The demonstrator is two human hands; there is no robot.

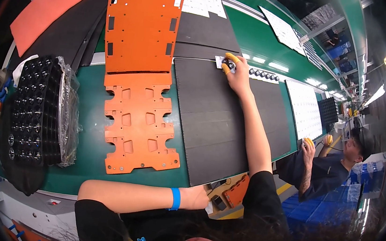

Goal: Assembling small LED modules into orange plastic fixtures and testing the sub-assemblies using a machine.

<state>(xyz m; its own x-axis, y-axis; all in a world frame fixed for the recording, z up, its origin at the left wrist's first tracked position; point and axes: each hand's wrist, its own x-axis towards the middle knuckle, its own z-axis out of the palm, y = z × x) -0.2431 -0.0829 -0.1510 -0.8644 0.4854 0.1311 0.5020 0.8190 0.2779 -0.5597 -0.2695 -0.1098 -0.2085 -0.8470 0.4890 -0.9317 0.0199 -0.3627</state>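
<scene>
1. Head view, right arm (256, 132): reaches up and away from the person, elbow nearly straight, black sleeve at the upper arm, forearm passing over the dark mat (211, 122).
2. Head view, right hand (238, 78): at the mat's far edge, back of the hand upward, wrist roughly in line with the forearm. Yellow covers (233, 58) sit on thumb and finger, which are parted only by the width of the small black round part (227, 64) pinched between them. Whether the part is lifted clear of its support cannot be told.
3. Head view, black round part: at the left end of a row of similar parts (263, 75), beside the white strip (219, 61).
4. Head view, left arm (128, 196): elbow sharply bent, forearm laid across the front of the body along the table's near edge, blue band (175, 198) at the wrist.
5. Head view, left hand (195, 197): near the mat's lower corner; fingers hidden, so their spread and any hold cannot be told.
6. Head view, surroundings: orange notched plate (142, 129) on the green table (91, 110); tray of glossy round parts (32, 103) to the left; at right, a co-worker's hand (308, 154) beside a white sheet (305, 108).
</scene>
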